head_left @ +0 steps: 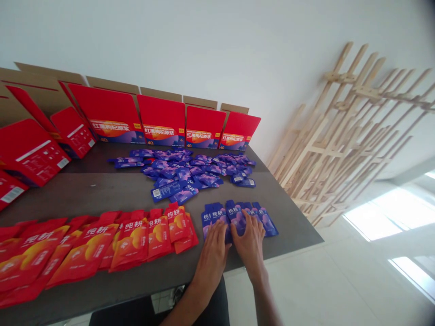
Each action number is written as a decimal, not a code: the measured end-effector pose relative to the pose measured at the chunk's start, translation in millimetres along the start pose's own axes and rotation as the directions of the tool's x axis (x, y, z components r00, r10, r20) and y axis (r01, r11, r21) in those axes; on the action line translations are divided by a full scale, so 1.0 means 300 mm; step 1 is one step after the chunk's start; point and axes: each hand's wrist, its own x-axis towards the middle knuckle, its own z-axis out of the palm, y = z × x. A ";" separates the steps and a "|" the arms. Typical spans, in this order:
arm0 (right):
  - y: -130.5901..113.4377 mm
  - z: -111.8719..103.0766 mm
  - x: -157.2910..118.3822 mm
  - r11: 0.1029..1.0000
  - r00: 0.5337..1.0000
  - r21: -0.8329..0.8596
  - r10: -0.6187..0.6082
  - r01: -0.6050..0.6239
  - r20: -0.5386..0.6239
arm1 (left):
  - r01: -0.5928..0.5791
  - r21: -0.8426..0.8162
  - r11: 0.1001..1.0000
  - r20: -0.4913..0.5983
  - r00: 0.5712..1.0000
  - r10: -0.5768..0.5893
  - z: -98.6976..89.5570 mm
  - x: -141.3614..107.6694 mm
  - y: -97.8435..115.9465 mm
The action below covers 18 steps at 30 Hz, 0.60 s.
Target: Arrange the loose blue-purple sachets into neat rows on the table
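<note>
The left hand (212, 256) and right hand (249, 242) lie on a short row of blue sachets (265, 219) near the edge of the desk (292, 226), fingers (245, 220) spread wide and flat, gripping nothing (a loose blue heap (183, 171) lies beyond).

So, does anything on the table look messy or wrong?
Yes, the blue packets in the middle lie in a jumbled heap, pointing every which way. That looks odd because the red packets sit in tidy overlapping rows, and the short blue row under the left hand and right hand is lined up too.
</note>
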 end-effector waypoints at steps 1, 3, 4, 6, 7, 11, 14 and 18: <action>-0.004 0.001 -0.002 1.000 1.000 0.002 0.005 -0.005 0.012 | 0.003 -0.017 1.000 -0.007 1.000 -0.003 0.002 -0.001 0.000; -0.019 0.002 -0.012 1.000 1.000 0.008 0.008 -0.008 0.023 | 0.002 -0.037 0.999 -0.015 1.000 -0.002 0.004 -0.001 -0.001; -0.027 0.002 -0.019 1.000 1.000 0.012 0.004 -0.005 0.026 | 0.001 -0.044 0.999 -0.011 1.000 -0.002 0.003 -0.001 -0.002; -0.038 -0.004 -0.033 1.000 0.999 0.012 -0.014 0.013 0.039 | 0.007 -0.056 0.998 0.008 1.000 -0.007 -0.002 0.002 0.000; -0.037 -0.010 -0.034 1.000 0.998 0.006 -0.023 0.023 0.050 | 0.012 -0.056 0.998 0.019 1.000 -0.011 -0.006 0.004 0.002; 0.017 -0.048 0.061 0.997 0.995 -0.026 -0.065 0.067 0.069 | 0.016 0.020 1.000 0.061 0.998 -0.017 -0.029 0.016 0.017; 0.092 -0.057 0.269 0.990 0.993 -0.100 -0.092 0.099 0.076 | -0.042 0.110 0.993 0.094 0.995 0.032 -0.038 0.026 0.024; 0.180 0.006 0.591 0.929 0.937 -0.269 -0.166 0.253 0.309 | -0.160 0.175 0.972 0.172 0.977 0.130 -0.029 0.032 0.018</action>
